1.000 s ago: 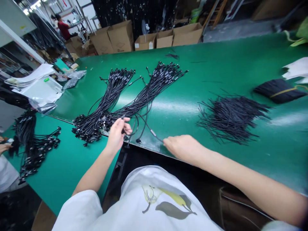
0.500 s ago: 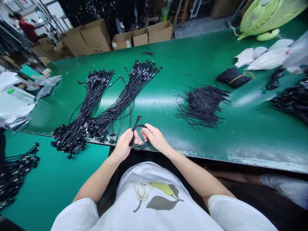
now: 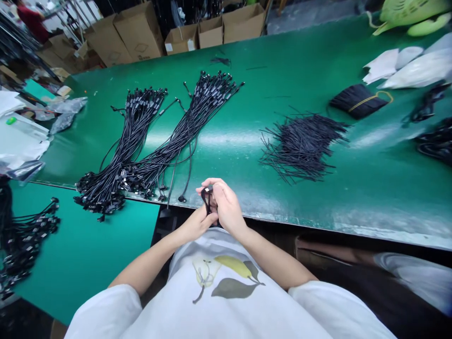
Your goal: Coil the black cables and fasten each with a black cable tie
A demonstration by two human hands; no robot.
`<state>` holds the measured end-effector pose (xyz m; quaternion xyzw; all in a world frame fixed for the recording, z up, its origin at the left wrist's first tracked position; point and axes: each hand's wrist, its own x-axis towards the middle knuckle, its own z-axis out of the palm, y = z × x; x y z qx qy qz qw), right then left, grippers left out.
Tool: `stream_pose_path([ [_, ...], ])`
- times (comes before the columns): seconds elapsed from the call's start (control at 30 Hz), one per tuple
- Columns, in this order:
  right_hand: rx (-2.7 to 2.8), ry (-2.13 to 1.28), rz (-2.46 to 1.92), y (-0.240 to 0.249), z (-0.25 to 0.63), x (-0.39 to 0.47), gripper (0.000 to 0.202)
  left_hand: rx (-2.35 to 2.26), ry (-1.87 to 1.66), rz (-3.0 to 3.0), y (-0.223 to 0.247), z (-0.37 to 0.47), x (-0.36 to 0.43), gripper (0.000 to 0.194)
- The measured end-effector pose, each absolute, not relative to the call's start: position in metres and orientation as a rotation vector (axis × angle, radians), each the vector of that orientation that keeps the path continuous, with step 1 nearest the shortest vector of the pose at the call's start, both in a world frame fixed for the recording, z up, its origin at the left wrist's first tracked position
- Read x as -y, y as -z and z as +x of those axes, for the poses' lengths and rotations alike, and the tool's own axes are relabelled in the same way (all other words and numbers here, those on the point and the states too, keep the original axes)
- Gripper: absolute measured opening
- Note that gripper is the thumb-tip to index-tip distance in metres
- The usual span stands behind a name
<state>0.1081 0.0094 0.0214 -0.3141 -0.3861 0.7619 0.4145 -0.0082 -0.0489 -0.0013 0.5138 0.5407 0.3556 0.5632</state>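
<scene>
Close to my body, at the front edge of the green table [image 3: 226,155], both hands hold one coiled black cable [image 3: 206,197]. My right hand [image 3: 226,202] grips the coil near its connector, with its fingers curled over the top. Below it, my left hand [image 3: 197,223] is closed on the lower part of the coil, its fingertips partly hidden behind the right hand. To the left lie two bundles of black cables, one bundle [image 3: 132,127] beside the other bundle [image 3: 190,117], their connector ends overlapping at the table edge. A loose pile of short black ties [image 3: 303,143] lies to the right.
A banded bundle of black ties [image 3: 356,101] and white bags [image 3: 420,70] lie at the right, near a green fan [image 3: 402,14]. More cables [image 3: 31,240] rest on a lower green surface at left. Cardboard boxes [image 3: 137,33] stand behind the table. Someone's arm [image 3: 335,249] shows at lower right.
The cable has gone from an open loop between my hands to a tighter, smaller coil. My hands have come together, the right above the left. The view has tipped slightly downward.
</scene>
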Motion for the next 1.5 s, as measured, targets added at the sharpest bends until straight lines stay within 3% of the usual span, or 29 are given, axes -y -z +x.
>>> stream_pose_path([
  [0.23,1.017,-2.022,-0.772,-0.016,0.112,-0.022,0.044,-1.112,-0.895,0.908,0.003,-0.009,0.049,0.041],
  [0.57,1.137,-2.048,-0.722,-0.005,0.117,-0.003,0.039,-1.045,-0.544,1.055,0.011,-0.002,0.053,0.046],
  [0.8,1.150,-1.963,-0.663,-0.009,0.118,-0.005,0.036,-1.052,-0.672,1.075,0.001,-0.006,0.048,0.046],
  [1.1,0.963,-2.076,-0.511,-0.013,0.127,-0.021,0.047,-0.653,-0.723,0.560,-0.001,0.018,0.057,0.074],
  [1.27,0.862,-2.077,-0.526,-0.021,0.131,-0.031,0.039,-0.689,-0.792,0.394,-0.010,0.031,0.055,0.051],
  [1.37,0.924,-2.127,-0.546,-0.025,0.136,-0.039,0.042,-0.732,-0.824,0.473,-0.010,0.031,0.050,0.048],
  [1.5,1.018,-1.975,-0.677,-0.025,0.144,-0.043,0.042,-1.240,-0.933,0.993,-0.001,0.020,0.037,0.037],
])
